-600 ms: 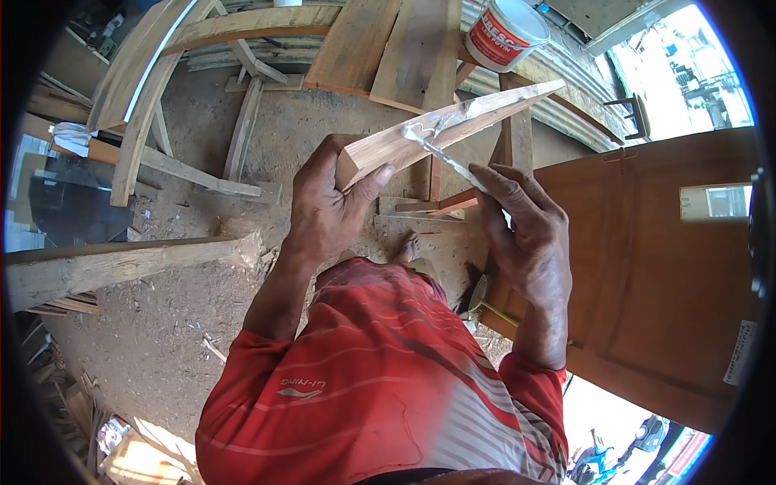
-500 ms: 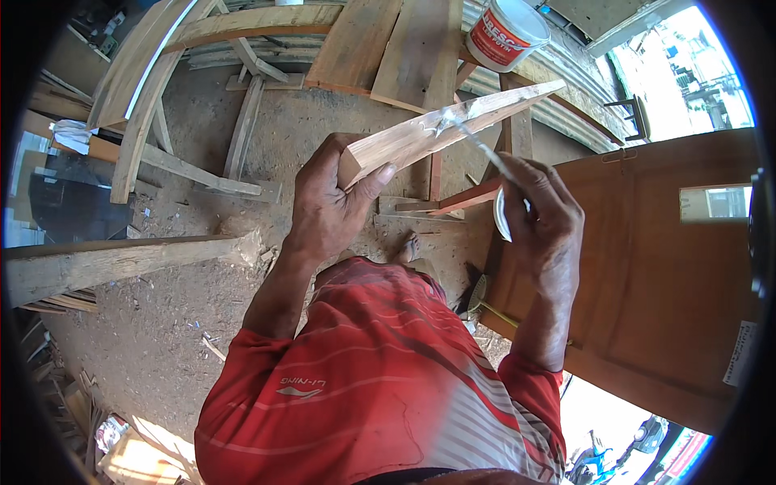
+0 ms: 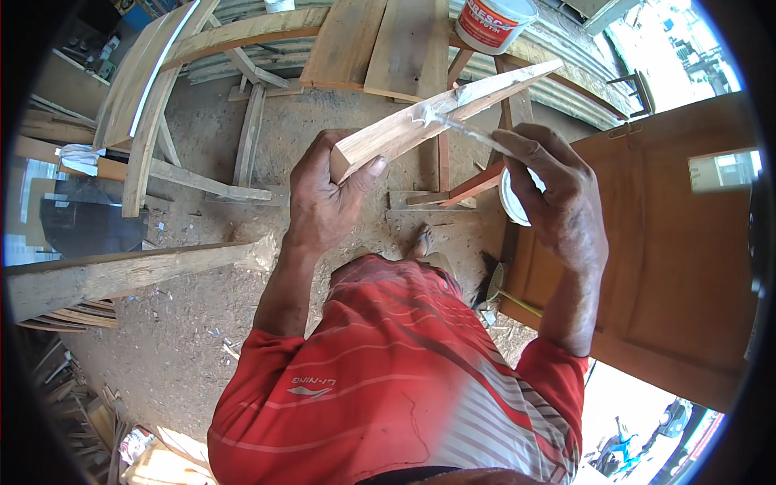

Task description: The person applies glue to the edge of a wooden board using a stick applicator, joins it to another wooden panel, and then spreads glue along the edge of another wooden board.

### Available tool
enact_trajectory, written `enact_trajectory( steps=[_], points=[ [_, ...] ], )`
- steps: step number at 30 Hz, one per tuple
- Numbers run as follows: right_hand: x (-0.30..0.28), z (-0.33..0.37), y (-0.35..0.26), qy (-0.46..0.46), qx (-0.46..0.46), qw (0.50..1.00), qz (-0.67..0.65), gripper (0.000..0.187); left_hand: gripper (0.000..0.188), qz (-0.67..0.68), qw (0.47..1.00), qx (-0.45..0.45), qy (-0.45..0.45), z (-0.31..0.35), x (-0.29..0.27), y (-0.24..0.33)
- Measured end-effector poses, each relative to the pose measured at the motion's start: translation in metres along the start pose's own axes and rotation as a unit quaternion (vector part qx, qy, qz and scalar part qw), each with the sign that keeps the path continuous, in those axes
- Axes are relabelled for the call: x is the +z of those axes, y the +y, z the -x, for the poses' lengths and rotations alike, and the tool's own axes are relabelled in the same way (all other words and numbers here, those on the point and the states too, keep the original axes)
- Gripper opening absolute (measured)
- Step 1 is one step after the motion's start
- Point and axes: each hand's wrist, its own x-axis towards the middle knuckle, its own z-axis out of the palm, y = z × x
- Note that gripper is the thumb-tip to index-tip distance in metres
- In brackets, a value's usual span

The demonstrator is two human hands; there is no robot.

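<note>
My left hand (image 3: 327, 190) is closed around the near end of a long pale wooden board (image 3: 396, 133), which tilts up and away to the right. My right hand (image 3: 558, 190) pinches a thin stick (image 3: 467, 129) between thumb and fingers. The stick's whitish wet tip touches the board's upper edge, where white paste (image 3: 424, 115) is smeared near the middle. Just under my right hand shows part of a round white container (image 3: 511, 196); whether the hand holds it cannot be made out.
A white bucket with a red label (image 3: 495, 28) stands on a bench at the back. Wide planks (image 3: 347, 44) lie beside it. A wooden trestle (image 3: 250, 133) stands at the left, with a loose beam (image 3: 129, 275) nearer. A brown door panel (image 3: 647, 259) leans at the right.
The stick's tip has slid along the board toward my left hand and lies flatter. My right hand has shifted right in view, while the background has shifted slightly too.
</note>
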Motion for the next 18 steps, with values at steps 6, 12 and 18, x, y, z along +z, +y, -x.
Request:
enact_trajectory(
  steps=[6,12,18],
  points=[
    [-0.049,0.023,0.003,-0.013,0.026,0.998,0.050,0.026,0.023,-0.028,0.998,0.054,-0.027,0.006,-0.001,0.000],
    [-0.104,0.093,0.024,0.016,0.238,0.969,0.063,0.022,0.028,-0.063,0.997,0.027,-0.028,0.004,-0.006,-0.014],
    [-0.135,0.259,0.043,0.167,0.435,0.869,-0.166,0.026,0.040,-0.127,0.991,0.048,0.006,-0.002,-0.017,-0.034]
  ],
)
